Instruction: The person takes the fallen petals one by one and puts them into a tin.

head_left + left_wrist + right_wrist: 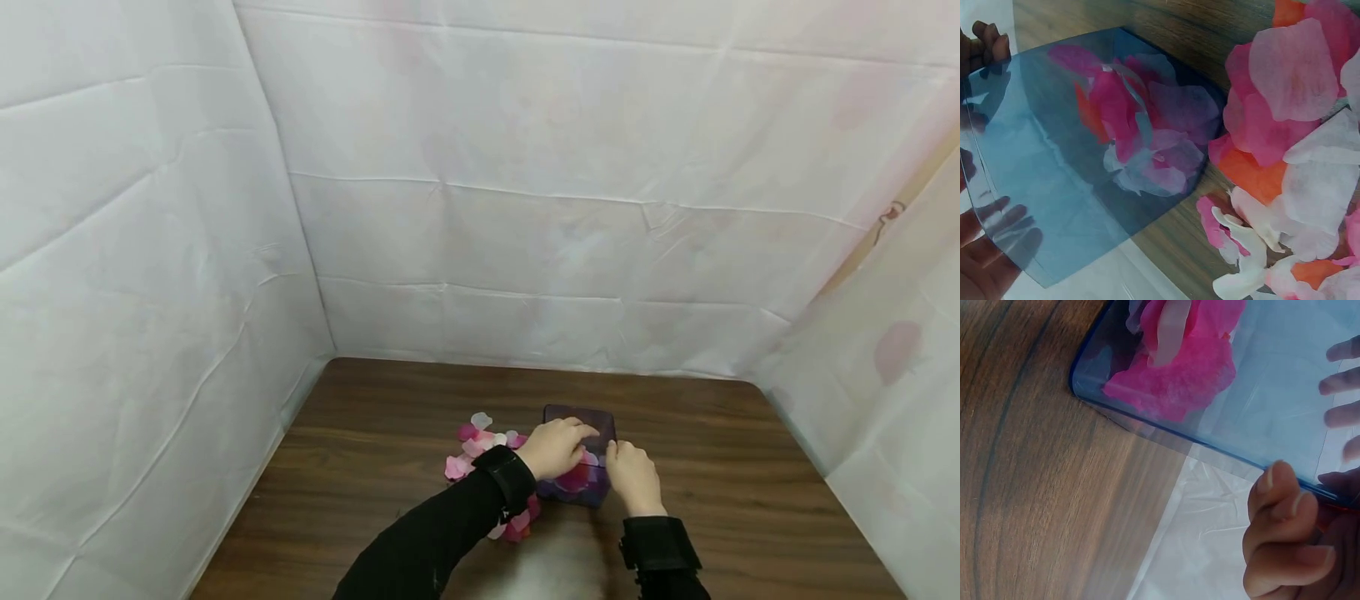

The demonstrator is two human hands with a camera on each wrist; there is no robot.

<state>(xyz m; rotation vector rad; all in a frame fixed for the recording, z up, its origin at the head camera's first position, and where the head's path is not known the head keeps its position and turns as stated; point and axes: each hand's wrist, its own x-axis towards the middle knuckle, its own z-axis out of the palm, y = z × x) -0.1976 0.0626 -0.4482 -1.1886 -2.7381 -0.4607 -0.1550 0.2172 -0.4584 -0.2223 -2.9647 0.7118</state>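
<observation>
A see-through blue-purple plastic box (596, 492) lies on the table, with pink, orange and white artificial petals (1116, 112) inside. My left hand (555, 446) is over the box, its fingers loosely extended near the box's end; in the right wrist view the fingers (1341, 415) show against the clear wall. Whether they touch it, I cannot tell. On the right, my right hand (633, 479) grips the box's edge, its curled fingers (1282, 515) at the rim. Loose petals (1297, 75) lie beside the box, partly under my left forearm in the head view.
The brown wood-grain table (375, 450) is enclosed by white cloth hangings (487, 250) at the back and both sides. Black bands (510, 475) circle both wrists over dark sleeves. The petal pile spreads left of the box.
</observation>
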